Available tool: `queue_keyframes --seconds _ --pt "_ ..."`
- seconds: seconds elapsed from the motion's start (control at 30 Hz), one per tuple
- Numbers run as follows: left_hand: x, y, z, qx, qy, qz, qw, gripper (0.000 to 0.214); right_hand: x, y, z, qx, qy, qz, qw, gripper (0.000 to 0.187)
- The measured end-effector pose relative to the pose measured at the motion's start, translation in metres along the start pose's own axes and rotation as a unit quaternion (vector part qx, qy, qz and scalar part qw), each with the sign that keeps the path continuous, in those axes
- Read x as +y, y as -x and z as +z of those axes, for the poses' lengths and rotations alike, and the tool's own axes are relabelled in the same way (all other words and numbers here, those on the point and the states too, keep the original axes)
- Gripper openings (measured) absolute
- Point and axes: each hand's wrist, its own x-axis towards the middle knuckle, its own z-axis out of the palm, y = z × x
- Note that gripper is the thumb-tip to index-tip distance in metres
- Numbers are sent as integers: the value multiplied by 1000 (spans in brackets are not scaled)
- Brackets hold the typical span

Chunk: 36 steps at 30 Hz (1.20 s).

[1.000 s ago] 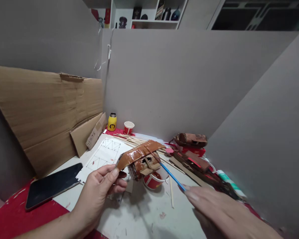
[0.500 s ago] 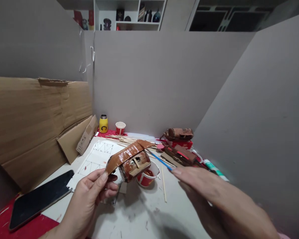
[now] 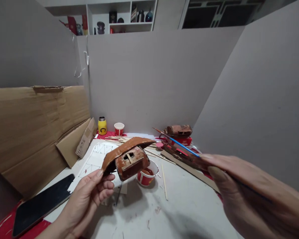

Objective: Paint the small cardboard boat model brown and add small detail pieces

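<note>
Between thumb and fingers, my left hand (image 3: 92,191) pinches the left end of a small brown-painted cardboard model house (image 3: 132,162) with a curved roof and a window opening crossed by a small wooden strip. The model is tilted, held up over the table. My right hand (image 3: 239,186) is closed on a blue-handled paintbrush (image 3: 181,144), its tip pointing up and left, apart from the model. Just behind the model stands a red and white paper cup (image 3: 147,179) with reddish-brown paint inside, partly hidden by it.
A black phone (image 3: 43,204) lies at left, beside drawn-on paper sheets (image 3: 99,149). Leaning cardboard (image 3: 40,126) lines the left side. A yellow bottle (image 3: 102,126), another paper cup (image 3: 119,128), thin wooden sticks (image 3: 165,182) and another brown model (image 3: 179,130) are on the table.
The brush has moved right and up, away from the model's roof edge. My left hand has turned the model slightly, and the view has shifted a little.
</note>
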Motion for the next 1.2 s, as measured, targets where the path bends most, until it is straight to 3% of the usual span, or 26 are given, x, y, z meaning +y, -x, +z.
queue_keyframes --seconds 0.13,0.23,0.4,0.53,0.7,1.03,1.2 --pt "3 0 1 -2 5 6 1000 11 -8 -7 4 -57 -35 -75 995 22" --pt "3 0 1 6 -1 19 1000 9 -11 -12 7 -63 -72 -120 988 22" --pt "4 -1 1 32 -13 34 999 8 -6 -19 1 -44 -54 -126 990 24" --pt "4 -1 3 60 -17 36 997 12 -6 -18 -5 -29 -39 -92 995 24" --pt "5 -3 3 74 -16 20 997 14 -12 -20 -1 -50 -102 -149 982 20" --pt "11 -1 4 80 1 28 996 17 5 -13 -10 18 -18 -38 999 23" --pt "19 4 1 28 -38 46 998 15 0 -15 -20 47 -26 -15 998 25"
